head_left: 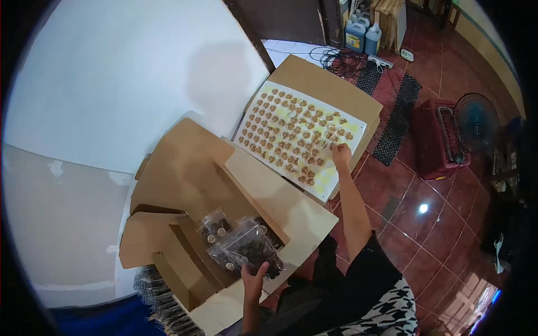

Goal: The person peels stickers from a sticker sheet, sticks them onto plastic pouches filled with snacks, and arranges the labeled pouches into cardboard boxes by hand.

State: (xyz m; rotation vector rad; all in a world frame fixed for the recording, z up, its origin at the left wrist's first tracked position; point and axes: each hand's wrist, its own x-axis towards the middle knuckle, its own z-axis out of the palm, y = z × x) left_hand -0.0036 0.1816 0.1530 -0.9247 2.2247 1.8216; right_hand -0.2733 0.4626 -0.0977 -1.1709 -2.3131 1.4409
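Note:
My left hand [255,281] grips a clear plastic bag [249,243] of dark contents, thumb on top, over an open cardboard box [182,168]. Smaller clear bags [216,225] with round, light-coloured spots lie under and behind it in the box. My right hand [341,154] is at the right edge of a white board [325,189], its fingers pinched together at the small brown pieces. What they hold, if anything, is too small to make out. Rows of small brown rounded pieces [274,121] cover most of the board, among yellowish patches.
The board rests on cardboard [314,73] beside a pale tabletop [286,193]. A white wall [129,73] rises on the left. On the tiled floor [414,229] are a dark red case [428,145], a fan [476,123], black cables [339,61] and plastic jugs [355,36].

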